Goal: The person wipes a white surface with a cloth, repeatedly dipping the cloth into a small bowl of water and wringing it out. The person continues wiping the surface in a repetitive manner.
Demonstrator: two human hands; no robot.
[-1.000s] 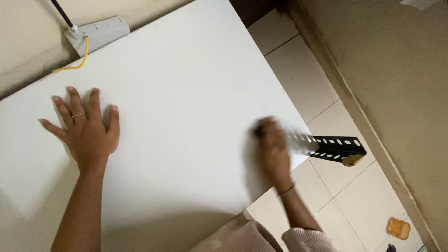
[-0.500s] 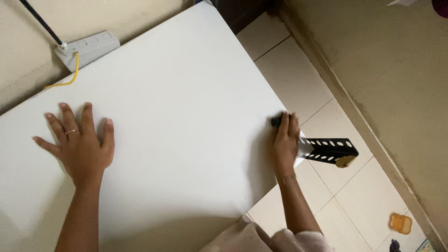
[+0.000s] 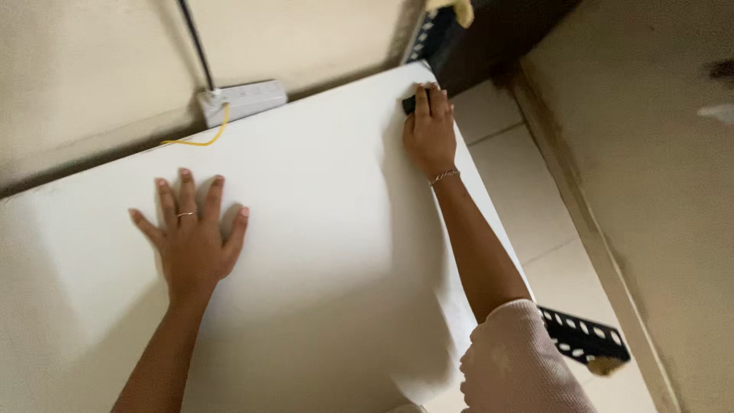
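Observation:
A large white board (image 3: 321,245) lies flat in front of me. My left hand (image 3: 193,241) rests on it with fingers spread, palm down, a ring on one finger. My right hand (image 3: 430,126) reaches to the board's far right corner and presses a small dark object (image 3: 410,103) against the surface; most of that object is hidden under my fingers. A thin bracelet sits on my right wrist.
A white power strip (image 3: 243,99) with a black cable and a yellow wire lies by the wall beyond the board. A black perforated metal bar (image 3: 585,340) sticks out under the board's right edge over the tiled floor (image 3: 527,206). Another perforated bar (image 3: 422,34) stands at the far corner.
My right hand has slid along the board's right edge from the near side to the far corner with the dark object under it. My left hand has stayed flat on the board.

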